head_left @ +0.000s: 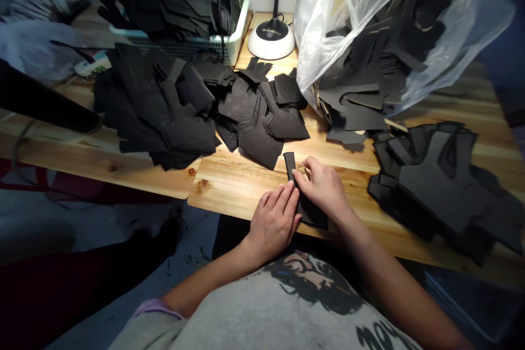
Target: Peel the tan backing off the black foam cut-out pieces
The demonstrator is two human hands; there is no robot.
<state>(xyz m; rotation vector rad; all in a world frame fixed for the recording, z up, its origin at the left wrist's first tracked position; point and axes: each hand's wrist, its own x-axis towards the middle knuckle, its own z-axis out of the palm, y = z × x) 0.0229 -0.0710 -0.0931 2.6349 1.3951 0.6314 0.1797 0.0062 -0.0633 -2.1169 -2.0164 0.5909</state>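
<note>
A black cut-out piece [312, 213] of thin, foam-like sheet lies at the front edge of the table, its narrow strip pointing away from me. My left hand [275, 217] rests flat with fingers stretched out, their tips pressing on the strip's left side. On the other side, my right hand [322, 185] is closed, with thumb and fingers pinching at the strip's edge. Something small and tan shows by the right fingers, too small to name. Both hands partly cover the piece.
Black cut pieces [164, 104] are heaped at left, with more [262, 120] in the middle and a stack [438, 169] at right. Behind stand a basket [241, 38] of pieces, a lamp base [271, 46] and a plastic bag [328, 16] holding black pieces. A dark pole [45, 99] juts in from the left.
</note>
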